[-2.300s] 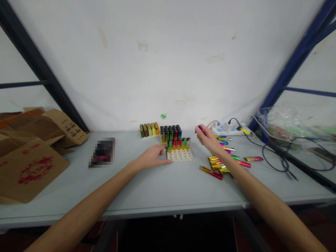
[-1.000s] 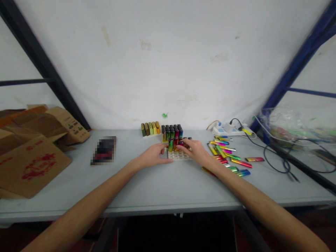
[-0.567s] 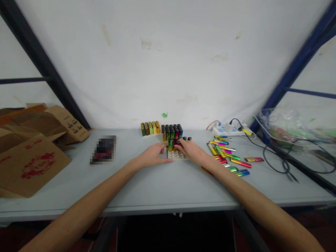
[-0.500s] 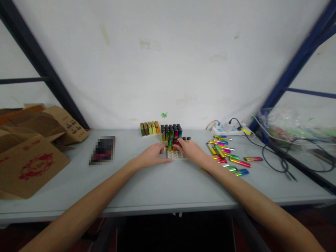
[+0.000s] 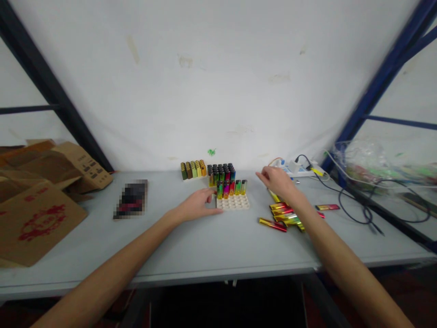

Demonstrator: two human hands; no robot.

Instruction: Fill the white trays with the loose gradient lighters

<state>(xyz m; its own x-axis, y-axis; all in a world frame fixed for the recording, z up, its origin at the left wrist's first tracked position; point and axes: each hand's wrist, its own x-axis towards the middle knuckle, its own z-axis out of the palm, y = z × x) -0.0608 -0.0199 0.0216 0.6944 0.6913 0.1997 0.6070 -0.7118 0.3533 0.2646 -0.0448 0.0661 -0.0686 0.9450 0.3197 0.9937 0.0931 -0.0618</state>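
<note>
A white socket tray (image 5: 235, 203) lies mid-table with one back row of several colourful lighters (image 5: 231, 187) standing in it. My left hand (image 5: 200, 205) rests flat on the table, fingers stretched against the tray's left edge. My right hand (image 5: 278, 181) hovers to the right of the tray, above a pile of loose shiny lighters (image 5: 282, 214). Its fingers are loosely spread and I see nothing in them. My right forearm hides part of the pile.
Behind the tray stand a full block of dark-capped lighters (image 5: 221, 173) and a yellow-green row (image 5: 193, 169). A power strip (image 5: 300, 167) with cables (image 5: 358, 205) is at back right. One lighter (image 5: 327, 207) lies apart. Cardboard boxes (image 5: 41, 191) are at left, beside a blurred dark object (image 5: 130, 199).
My right hand was over the tray's lighter row half a second ago; it has drawn back right and up over the loose pile. My left hand has stayed at the tray.
</note>
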